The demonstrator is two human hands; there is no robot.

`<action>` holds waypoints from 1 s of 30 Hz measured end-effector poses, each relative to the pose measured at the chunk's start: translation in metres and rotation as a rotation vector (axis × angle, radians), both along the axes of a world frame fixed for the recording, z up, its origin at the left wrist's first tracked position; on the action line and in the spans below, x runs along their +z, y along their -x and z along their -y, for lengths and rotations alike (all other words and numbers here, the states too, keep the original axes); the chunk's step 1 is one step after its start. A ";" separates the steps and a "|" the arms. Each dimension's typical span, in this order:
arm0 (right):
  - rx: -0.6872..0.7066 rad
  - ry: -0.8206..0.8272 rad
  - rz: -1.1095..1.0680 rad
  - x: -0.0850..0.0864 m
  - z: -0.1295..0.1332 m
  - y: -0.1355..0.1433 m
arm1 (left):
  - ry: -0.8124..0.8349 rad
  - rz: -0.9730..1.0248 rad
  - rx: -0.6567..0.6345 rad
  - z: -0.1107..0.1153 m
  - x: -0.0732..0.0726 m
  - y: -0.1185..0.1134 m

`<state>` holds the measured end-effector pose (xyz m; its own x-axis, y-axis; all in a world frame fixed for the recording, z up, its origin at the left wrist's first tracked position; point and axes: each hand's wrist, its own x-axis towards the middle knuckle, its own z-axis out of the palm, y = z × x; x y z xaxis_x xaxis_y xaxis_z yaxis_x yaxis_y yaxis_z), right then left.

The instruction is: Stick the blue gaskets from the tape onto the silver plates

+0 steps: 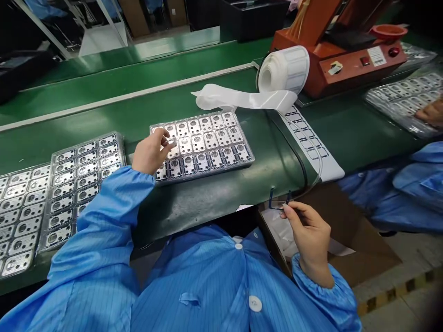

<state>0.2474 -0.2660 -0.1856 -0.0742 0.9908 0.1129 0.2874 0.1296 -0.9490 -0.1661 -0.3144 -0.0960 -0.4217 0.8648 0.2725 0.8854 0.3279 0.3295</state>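
By the green bench [204, 200], a dark frame [271, 201] juts leftward from the pinching right grip [311, 233], left grip [148, 152] pinching a plate [172, 143].

Dimness behind a green workbench [194, 198]

Beyond the left hand [150, 150], pale metal posts [111, 20] stand beside a white tabletop [100, 40]. Right of and below the right hand [309, 237], yellow-and-black tape [398, 293] crosses the grey floor [386, 318]. Light glints on the workbench.

Tray [207, 171] between 2 trays [48, 203] and sticker sheet [330, 171]
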 end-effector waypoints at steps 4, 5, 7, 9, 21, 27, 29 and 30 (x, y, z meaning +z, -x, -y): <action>-0.023 0.000 -0.007 0.005 -0.002 0.001 | -0.302 0.393 -0.090 0.027 0.018 -0.056; -0.038 -0.006 -0.013 0.007 -0.003 0.002 | -0.317 0.524 -0.124 0.033 0.021 -0.070; -0.069 -0.019 -0.029 0.011 -0.007 0.002 | -0.243 0.826 -0.191 0.040 0.021 -0.095; -0.081 -0.029 -0.048 0.014 -0.011 0.003 | -0.096 1.082 -0.225 0.040 0.011 -0.114; 0.162 0.081 -0.203 0.011 -0.007 0.067 | 0.125 1.782 -0.171 0.025 -0.055 -0.129; 0.255 0.145 -0.211 0.004 0.002 0.100 | 0.088 1.797 -0.229 0.026 -0.065 -0.129; 0.267 0.155 -0.193 0.005 0.006 0.107 | 0.064 1.787 -0.230 0.025 -0.067 -0.130; 0.273 0.158 -0.180 0.005 0.009 0.109 | 0.053 1.780 -0.228 0.025 -0.068 -0.131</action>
<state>0.1379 -0.2747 -0.1801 -0.3311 0.9436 -0.0042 0.0884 0.0266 -0.9957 -0.0355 -0.3394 -0.1639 -0.0304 0.9338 -0.3565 -0.4611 0.3033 0.8339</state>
